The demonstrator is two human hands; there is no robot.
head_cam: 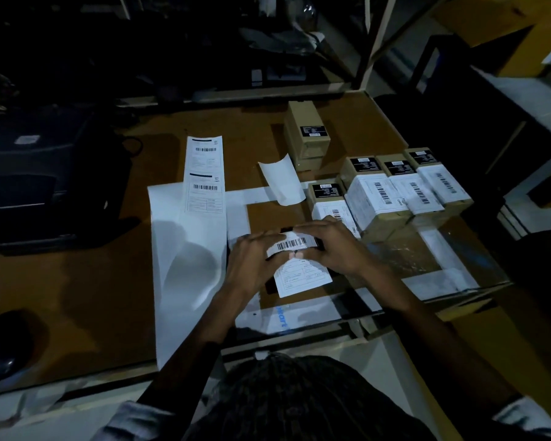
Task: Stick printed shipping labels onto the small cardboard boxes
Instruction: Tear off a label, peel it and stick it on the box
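Both hands work on one small cardboard box (318,241) near the front edge of the brown wooden table (109,281), toward its right half. The box is almost wholly hidden under the white printed shipping label (295,259) and the hands; only dark slivers of it show.

The left hand (252,259) lies on the label's left end, fingers spread and flat, pressing down. The right hand (331,246) covers the right end, fingers extended across the top, thumb meeting the left thumb at the label's middle. Neither hand pinches anything, as far as can be seen.

The label's barcode strip runs left to right across the box top; the label's long axis runs from the far side toward the person, and its lower portion hangs free over the near face, not yet pressed. That free part lies just below both thumbs, equally near either hand. Judgement: the next move is a downward smoothing stroke toward the front edge.

Four labelled cardboard boxes (392,192) stand just beyond, toward the right edge. A strip of unused labels (204,176) lies left of centre.
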